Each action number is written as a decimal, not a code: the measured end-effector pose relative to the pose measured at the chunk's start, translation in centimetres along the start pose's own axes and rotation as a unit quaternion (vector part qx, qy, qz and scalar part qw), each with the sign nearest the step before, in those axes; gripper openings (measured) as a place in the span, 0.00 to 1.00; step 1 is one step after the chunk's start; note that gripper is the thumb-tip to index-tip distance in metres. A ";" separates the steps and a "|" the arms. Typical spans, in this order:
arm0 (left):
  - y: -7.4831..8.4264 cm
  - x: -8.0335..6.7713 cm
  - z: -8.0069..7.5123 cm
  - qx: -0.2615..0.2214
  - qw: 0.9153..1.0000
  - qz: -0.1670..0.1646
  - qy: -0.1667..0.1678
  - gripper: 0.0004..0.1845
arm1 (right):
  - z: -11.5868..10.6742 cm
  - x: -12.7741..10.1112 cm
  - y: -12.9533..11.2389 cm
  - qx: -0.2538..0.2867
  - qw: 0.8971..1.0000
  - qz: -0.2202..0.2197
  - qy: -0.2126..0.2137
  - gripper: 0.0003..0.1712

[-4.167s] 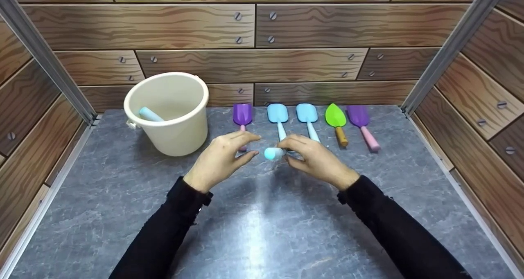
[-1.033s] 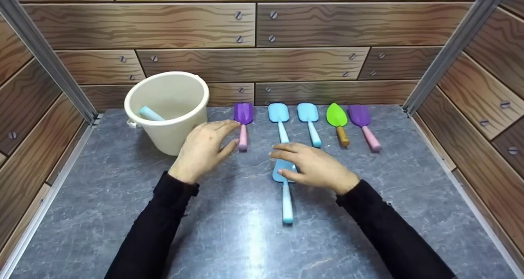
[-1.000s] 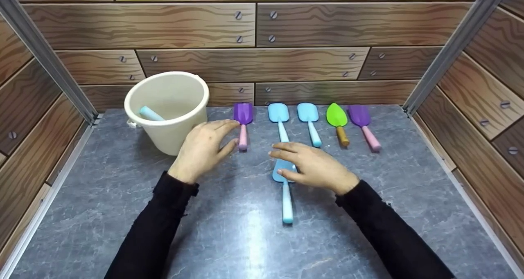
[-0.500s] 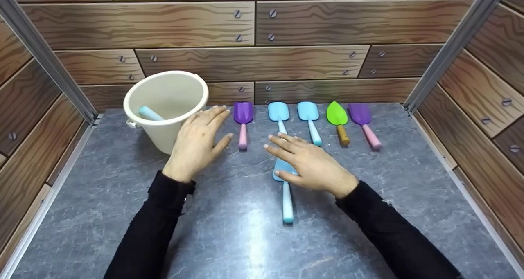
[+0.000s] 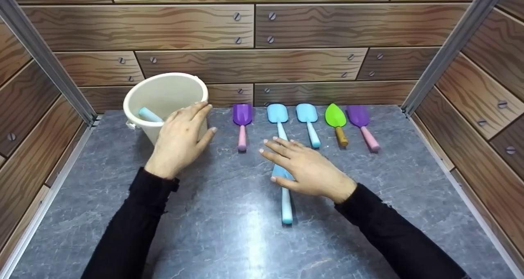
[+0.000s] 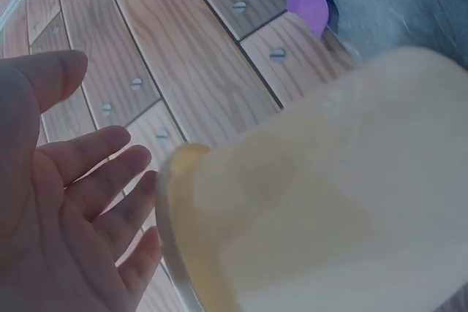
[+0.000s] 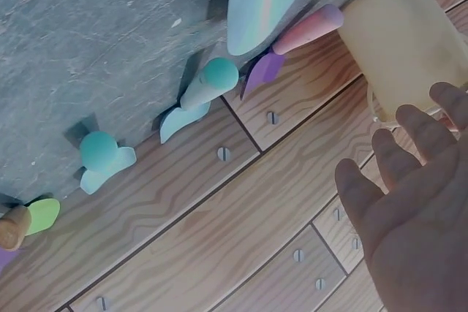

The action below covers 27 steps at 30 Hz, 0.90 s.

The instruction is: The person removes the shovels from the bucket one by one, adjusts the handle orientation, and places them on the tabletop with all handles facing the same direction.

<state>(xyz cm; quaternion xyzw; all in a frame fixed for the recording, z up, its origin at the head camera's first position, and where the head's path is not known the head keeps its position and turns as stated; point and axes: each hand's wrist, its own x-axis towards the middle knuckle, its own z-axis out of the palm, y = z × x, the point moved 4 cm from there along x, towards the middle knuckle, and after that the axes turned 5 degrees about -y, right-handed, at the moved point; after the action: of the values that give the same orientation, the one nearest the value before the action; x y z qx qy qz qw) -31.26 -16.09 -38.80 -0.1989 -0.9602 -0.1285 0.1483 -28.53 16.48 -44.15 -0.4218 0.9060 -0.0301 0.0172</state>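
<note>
My left hand (image 5: 178,142), palm down with fingers nearly straight, is in front of a cream bucket (image 5: 133,103). In the left wrist view its loosely bent fingers (image 6: 121,213) are beside the bucket's rim, and contact is unclear. A light-blue handle (image 5: 150,115) leans inside the bucket. My right hand (image 5: 309,170) hovers with spread fingers over a light-blue shovel (image 5: 286,207) lying handle toward me, and hides part of its blade. The right wrist view shows this hand (image 7: 424,217) holding nothing, apart from the blue blade (image 7: 267,5).
Along the back wall lie a purple shovel (image 5: 242,114) with a pink handle, two light-blue shovels (image 5: 277,113), a green trowel (image 5: 335,116) with a brown handle, and another purple shovel (image 5: 358,116). Wood-patterned walls enclose the grey table (image 5: 229,238) on three sides.
The right hand has let go of the light-blue shovel, which now lies flat on the table. My left hand has moved left, from the middle to the bucket's near right side.
</note>
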 end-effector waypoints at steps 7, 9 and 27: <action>-1.9 -0.1 -1.1 -0.008 1.000 -0.027 0.001 0.32 | -0.3 -0.1 -0.6 -0.005 1.000 -0.005 0.006 0.44; -2.4 -0.1 -1.3 -0.012 0.999 -0.034 0.001 0.31 | -0.4 -0.1 -0.7 -0.009 1.000 -0.007 0.007 0.44; -7.2 1.3 -3.4 0.005 0.992 -0.090 -0.092 0.32 | -0.9 -0.4 -1.6 -0.012 0.999 -0.029 0.019 0.44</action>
<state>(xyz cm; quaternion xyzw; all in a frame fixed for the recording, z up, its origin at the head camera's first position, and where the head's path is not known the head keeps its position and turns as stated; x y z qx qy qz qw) -34.66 -23.07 -36.56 -0.1217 -0.9844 -0.1181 0.0480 -27.05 15.78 -43.14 -0.4473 0.8939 -0.0281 -0.0057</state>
